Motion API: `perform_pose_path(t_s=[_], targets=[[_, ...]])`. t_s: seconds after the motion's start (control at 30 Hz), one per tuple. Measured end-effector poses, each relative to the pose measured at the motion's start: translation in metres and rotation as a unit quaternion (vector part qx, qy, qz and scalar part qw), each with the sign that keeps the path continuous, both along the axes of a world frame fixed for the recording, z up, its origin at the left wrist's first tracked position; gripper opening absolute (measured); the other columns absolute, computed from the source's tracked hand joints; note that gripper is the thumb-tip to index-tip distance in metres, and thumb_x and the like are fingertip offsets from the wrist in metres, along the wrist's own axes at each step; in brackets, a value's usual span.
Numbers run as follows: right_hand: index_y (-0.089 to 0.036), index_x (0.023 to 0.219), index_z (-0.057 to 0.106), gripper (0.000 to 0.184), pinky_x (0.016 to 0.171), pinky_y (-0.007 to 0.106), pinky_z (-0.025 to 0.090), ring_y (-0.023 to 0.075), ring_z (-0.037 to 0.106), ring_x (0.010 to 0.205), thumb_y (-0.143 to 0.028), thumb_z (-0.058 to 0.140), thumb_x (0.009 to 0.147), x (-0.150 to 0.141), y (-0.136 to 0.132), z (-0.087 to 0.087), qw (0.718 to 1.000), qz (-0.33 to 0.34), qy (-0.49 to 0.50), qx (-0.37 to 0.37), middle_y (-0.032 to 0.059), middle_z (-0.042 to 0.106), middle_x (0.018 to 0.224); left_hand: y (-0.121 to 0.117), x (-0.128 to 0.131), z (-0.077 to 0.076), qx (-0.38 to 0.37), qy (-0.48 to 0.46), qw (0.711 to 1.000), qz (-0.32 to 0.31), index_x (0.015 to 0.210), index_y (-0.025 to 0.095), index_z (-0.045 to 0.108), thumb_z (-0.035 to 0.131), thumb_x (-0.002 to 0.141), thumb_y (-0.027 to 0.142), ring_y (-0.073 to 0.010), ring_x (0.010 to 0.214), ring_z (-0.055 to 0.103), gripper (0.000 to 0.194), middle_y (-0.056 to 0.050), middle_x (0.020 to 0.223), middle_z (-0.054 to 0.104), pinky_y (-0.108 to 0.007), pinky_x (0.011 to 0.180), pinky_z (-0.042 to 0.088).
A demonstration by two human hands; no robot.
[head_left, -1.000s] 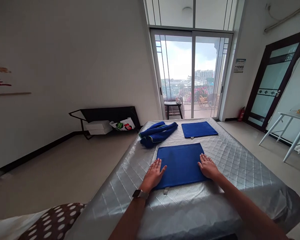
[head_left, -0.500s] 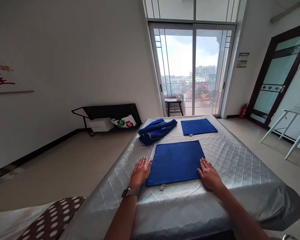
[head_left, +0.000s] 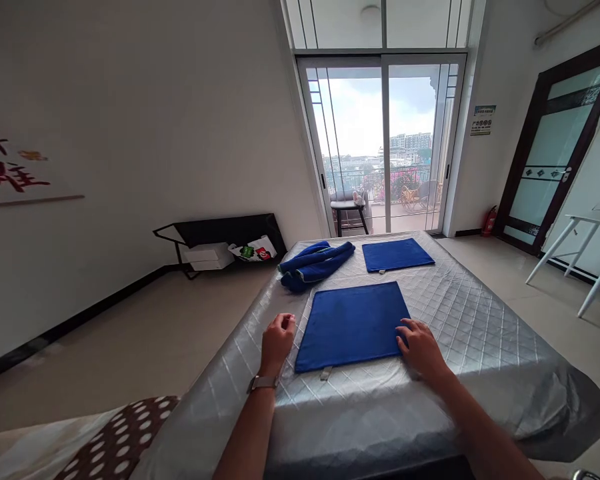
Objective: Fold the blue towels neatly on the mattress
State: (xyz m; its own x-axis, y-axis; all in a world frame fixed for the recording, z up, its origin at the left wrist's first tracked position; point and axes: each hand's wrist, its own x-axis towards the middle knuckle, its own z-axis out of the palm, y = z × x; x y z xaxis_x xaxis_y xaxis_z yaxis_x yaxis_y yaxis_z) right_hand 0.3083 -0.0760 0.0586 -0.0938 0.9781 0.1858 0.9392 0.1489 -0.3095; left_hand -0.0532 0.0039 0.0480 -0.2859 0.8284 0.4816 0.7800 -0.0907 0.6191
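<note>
A blue rectangular cloth lies flat on the silver quilted mattress, with a small white tag at its near edge. Just left of it, my left hand hovers with its fingers curled in, and nothing shows between them. My right hand rests at the cloth's right edge, fingers bent and apart, fingertips on or just above the fabric. Farther back is a second flat blue cloth. To its left sits a loosely bunched blue cloth with a light green edge.
By the left wall stands a black frame with a white box and a printed bag. A brown polka-dot fabric lies at lower left. At right are a white table and a fire extinguisher.
My left hand has come off the cloth's left edge, and its flat fingers have curled in. The right hand's fingers have bent from lying flat. The cloths stay in place.
</note>
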Motion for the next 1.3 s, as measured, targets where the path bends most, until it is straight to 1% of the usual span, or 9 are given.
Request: perform_pose_path(t_s=[0.1, 0.2, 0.3, 0.4, 0.53, 0.7, 0.9, 1.07, 1.3], targets=[[-0.025, 0.111, 0.075, 0.028, 0.106, 0.034, 0.043, 0.0229, 0.064, 0.118, -0.025, 0.05, 0.098, 0.011, -0.003, 0.016, 1.0, 0.016, 0.011, -0.023, 0.0079, 0.072, 0.123, -0.003, 0.005, 0.004, -0.011, -0.009, 0.999, -0.039, 0.088, 0.024, 0.065, 0.041, 0.089, 0.048, -0.0245, 0.082, 0.071, 0.035, -0.007, 0.086, 0.076, -0.034, 0.077, 0.054], [-0.026, 0.101, 0.077, 0.022, 0.097, 0.029, 0.047, 0.0199, 0.069, 0.105, -0.02, 0.056, 0.095, 0.026, -0.006, 0.03, 0.997, 0.058, 0.019, -0.053, 0.0045, 0.075, 0.108, -0.007, 0.015, 0.007, -0.047, 0.026, 0.994, -0.095, 0.085, 0.025, 0.065, 0.041, 0.09, 0.048, -0.0228, 0.077, 0.07, 0.034, -0.004, 0.081, 0.075, -0.032, 0.075, 0.052], [-0.026, 0.096, 0.077, 0.018, 0.093, 0.028, 0.047, 0.0194, 0.07, 0.1, -0.018, 0.063, 0.089, 0.038, -0.01, 0.038, 0.993, 0.082, 0.02, -0.084, 0.003, 0.075, 0.105, -0.017, 0.033, 0.008, -0.095, 0.089, 0.974, -0.186, 0.083, 0.025, 0.067, 0.044, 0.089, 0.044, -0.0223, 0.08, 0.069, 0.031, -0.004, 0.084, 0.075, -0.033, 0.079, 0.051], [-0.025, 0.098, 0.078, 0.019, 0.09, 0.029, 0.048, 0.0205, 0.07, 0.098, -0.017, 0.066, 0.085, 0.043, -0.012, 0.04, 0.99, 0.088, 0.015, -0.112, 0.0039, 0.076, 0.104, -0.036, 0.054, 0.009, -0.142, 0.141, 0.938, -0.283, 0.087, 0.025, 0.069, 0.047, 0.091, 0.042, -0.022, 0.084, 0.068, 0.029, -0.005, 0.09, 0.074, -0.033, 0.083, 0.052], [-0.024, 0.1, 0.079, 0.025, 0.088, 0.028, 0.048, 0.0204, 0.07, 0.097, -0.014, 0.065, 0.082, 0.042, -0.011, 0.039, 0.988, 0.094, 0.014, -0.121, 0.0044, 0.076, 0.104, -0.066, 0.069, 0.012, -0.178, 0.145, 0.913, -0.338, 0.094, 0.026, 0.072, 0.048, 0.094, 0.044, -0.0227, 0.095, 0.068, 0.029, -0.006, 0.101, 0.073, -0.036, 0.091, 0.051], [-0.025, 0.099, 0.079, 0.024, 0.086, 0.027, 0.048, 0.0211, 0.07, 0.098, -0.015, 0.065, 0.082, 0.042, -0.008, 0.035, 0.988, 0.101, 0.006, -0.116, 0.0044, 0.076, 0.105, -0.081, 0.046, 0.008, -0.181, 0.112, 0.925, -0.314, 0.099, 0.027, 0.073, 0.056, 0.087, 0.042, -0.0254, 0.104, 0.067, 0.026, -0.007, 0.112, 0.072, -0.039, 0.099, 0.051], [-0.025, 0.093, 0.08, 0.022, 0.086, 0.025, 0.048, 0.0203, 0.07, 0.099, -0.015, 0.064, 0.083, 0.042, -0.006, 0.033, 0.989, 0.111, -0.005, -0.094, 0.0042, 0.077, 0.104, -0.081, 0.009, -0.005, -0.151, 0.081, 0.952, -0.255, 0.09, 0.027, 0.075, 0.059, 0.082, 0.052, -0.027, 0.102, 0.068, 0.031, -0.008, 0.108, 0.073, -0.04, 0.097, 0.054], [-0.025, 0.088, 0.081, 0.02, 0.087, 0.025, 0.048, 0.0214, 0.07, 0.1, -0.015, 0.065, 0.082, 0.042, -0.007, 0.032, 0.988, 0.123, -0.027, -0.087, 0.0044, 0.077, 0.106, -0.082, 0.005, -0.008, -0.124, 0.044, 0.962, -0.24, 0.087, 0.026, 0.077, 0.061, 0.08, 0.06, -0.0279, 0.099, 0.07, 0.039, -0.008, 0.105, 0.074, -0.04, 0.093, 0.056], [-0.025, 0.093, 0.082, 0.029, 0.088, 0.025, 0.049, 0.0217, 0.07, 0.104, -0.009, 0.063, 0.078, 0.049, -0.004, 0.022, 0.99, 0.109, 0.042, -0.083, 0.0038, 0.079, 0.104, -0.083, 0.006, -0.006, -0.111, 0.039, 0.967, -0.227, 0.084, 0.025, 0.077, 0.062, 0.076, 0.058, -0.0287, 0.097, 0.072, 0.037, -0.008, 0.102, 0.076, -0.041, 0.09, 0.057]])
